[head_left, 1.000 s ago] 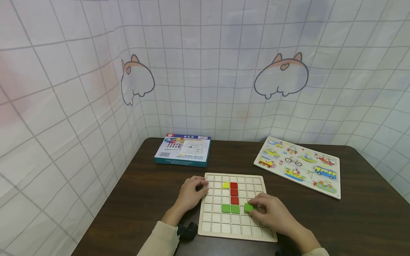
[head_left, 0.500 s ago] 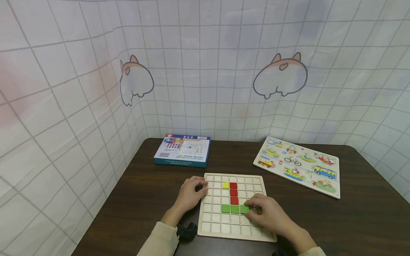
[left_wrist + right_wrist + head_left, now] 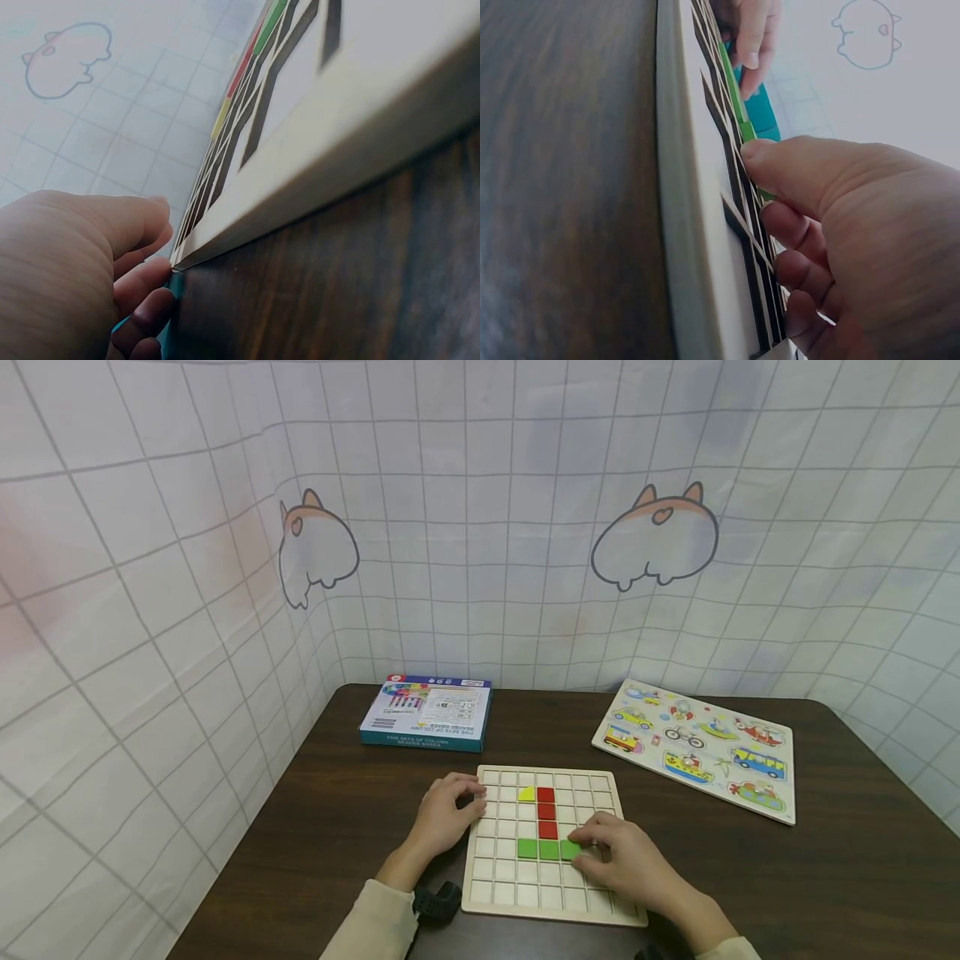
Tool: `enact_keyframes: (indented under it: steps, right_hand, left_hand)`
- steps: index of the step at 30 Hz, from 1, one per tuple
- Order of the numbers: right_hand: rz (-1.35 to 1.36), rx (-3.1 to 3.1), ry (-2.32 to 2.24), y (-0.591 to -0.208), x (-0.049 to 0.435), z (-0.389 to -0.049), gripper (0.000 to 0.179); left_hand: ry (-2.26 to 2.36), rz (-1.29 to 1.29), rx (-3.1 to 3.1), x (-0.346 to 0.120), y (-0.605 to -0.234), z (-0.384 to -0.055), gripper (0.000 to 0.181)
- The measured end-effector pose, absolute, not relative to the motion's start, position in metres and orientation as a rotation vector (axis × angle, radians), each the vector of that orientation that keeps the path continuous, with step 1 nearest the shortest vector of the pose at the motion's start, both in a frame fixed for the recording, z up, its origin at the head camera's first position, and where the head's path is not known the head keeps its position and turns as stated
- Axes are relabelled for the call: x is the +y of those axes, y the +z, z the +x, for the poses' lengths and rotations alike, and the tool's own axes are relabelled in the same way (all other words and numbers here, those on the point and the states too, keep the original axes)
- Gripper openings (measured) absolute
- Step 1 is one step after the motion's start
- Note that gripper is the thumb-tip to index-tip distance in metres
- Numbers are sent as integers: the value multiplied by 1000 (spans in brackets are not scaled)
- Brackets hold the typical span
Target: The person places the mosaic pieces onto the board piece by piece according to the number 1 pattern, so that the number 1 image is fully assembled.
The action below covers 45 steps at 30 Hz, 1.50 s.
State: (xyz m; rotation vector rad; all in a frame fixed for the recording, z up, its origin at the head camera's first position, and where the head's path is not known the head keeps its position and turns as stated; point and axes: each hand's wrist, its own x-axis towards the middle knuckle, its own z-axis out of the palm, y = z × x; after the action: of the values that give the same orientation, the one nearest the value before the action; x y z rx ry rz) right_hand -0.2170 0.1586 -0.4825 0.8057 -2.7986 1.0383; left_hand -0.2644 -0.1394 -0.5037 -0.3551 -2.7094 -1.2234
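A pale wooden grid board (image 3: pixel 502 893) lies flat on the dark table. My left hand (image 3: pixel 441 814) rests its fingertips at the board's left edge, near the far corner; the left wrist view shows them touching the side. At the right end of a row of green tiles (image 3: pixel 538 850), my right hand (image 3: pixel 626 856) pinches a green square tile (image 3: pixel 567 850) between thumb and fingers. This tile sits in line with the other two, partly covered by the fingertips. Red tiles (image 3: pixel 547 812) form a column above that row, and a yellow tile (image 3: pixel 527 793) lies left of the top red one.
Behind the board at left lies a flat teal-edged box (image 3: pixel 427 714). A picture board with vehicles (image 3: pixel 693 752) lies at the back right. A white grid-patterned curtain (image 3: pixel 480 527) encloses the table (image 3: pixel 315 827) at the back and sides.
My right hand has moved the green tile left and down into line beside the two other green tiles, and still holds it. The left hand has stayed at the board's edge.
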Motion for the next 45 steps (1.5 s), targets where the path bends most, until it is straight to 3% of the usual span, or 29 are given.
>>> enact_keyframes:
  steps: [35, 45]
  right_hand:
    - [819, -2779, 1102, -488, 165, -214, 20]
    - [706, -2720, 1216, -488, 168, -213, 14]
  left_hand:
    - [-1268, -391, -2688, -136, -504, -261, 21]
    - [-1261, -402, -2684, -133, -507, -264, 21]
